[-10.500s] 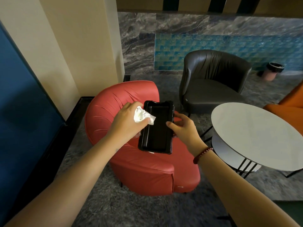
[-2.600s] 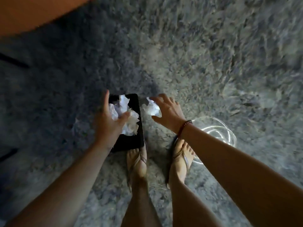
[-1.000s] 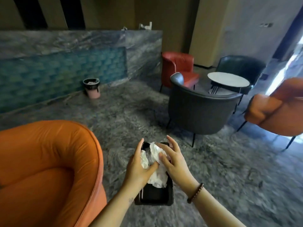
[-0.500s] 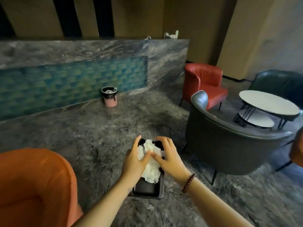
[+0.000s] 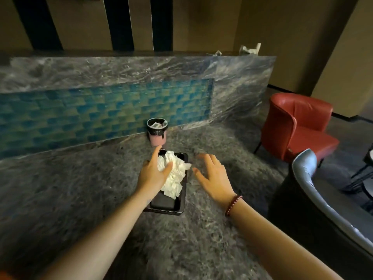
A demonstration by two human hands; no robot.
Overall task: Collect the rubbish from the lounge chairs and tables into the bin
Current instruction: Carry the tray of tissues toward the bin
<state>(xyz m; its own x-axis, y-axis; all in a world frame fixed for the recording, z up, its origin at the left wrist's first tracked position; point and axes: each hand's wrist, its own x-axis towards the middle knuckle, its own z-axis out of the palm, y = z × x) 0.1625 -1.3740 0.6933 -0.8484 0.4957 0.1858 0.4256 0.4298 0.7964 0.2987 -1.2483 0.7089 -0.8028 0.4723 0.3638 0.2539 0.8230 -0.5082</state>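
Note:
My left hand (image 5: 153,174) holds a black plastic tray (image 5: 168,203) out in front of me, its thumb pressing crumpled white tissues (image 5: 173,174) down into the tray. Just right of the tray, my right hand (image 5: 212,176) hovers with fingers spread and nothing in it. Straight ahead on the floor stands a small pink bin (image 5: 157,132) with a black liner, against the base of the tiled counter; some white rubbish shows inside it.
A marble counter (image 5: 141,67) with blue tiles runs across the back, with white scraps on its right end. A red lounge chair (image 5: 298,126) stands at the right, a dark grey chair back (image 5: 314,199) close at my right. Grey carpet lies between me and the bin.
My right hand has come off the tissues and tray and opened beside it. The view has turned left, so the bin now lies straight ahead and closer.

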